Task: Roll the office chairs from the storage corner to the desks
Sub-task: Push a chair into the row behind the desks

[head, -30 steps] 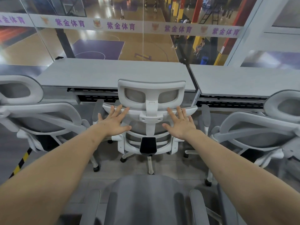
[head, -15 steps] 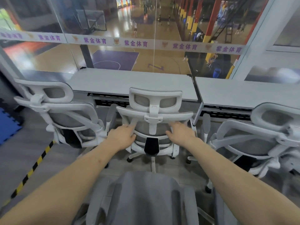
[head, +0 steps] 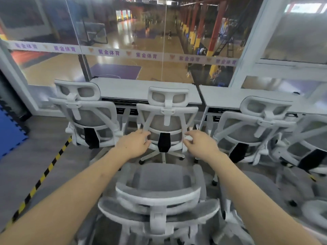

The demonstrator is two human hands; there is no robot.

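Looks like an office space overlooking an indoor basketball court (head: 113,71) — white desks (head: 141,87) lined up against a glass wall (head: 123,32), mesh office chairs (head: 166,117) tucked along their near edges, hoops and players below.

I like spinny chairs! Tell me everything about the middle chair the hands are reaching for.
The middle chair has a white plastic frame, grey mesh back, a headrest with two openings, a black block low on its back, and a star base on wheels. It stands upright, facing the desk, between two matching chairs. The left hand curls at its frame; the right hand looks loosely curled beside it.
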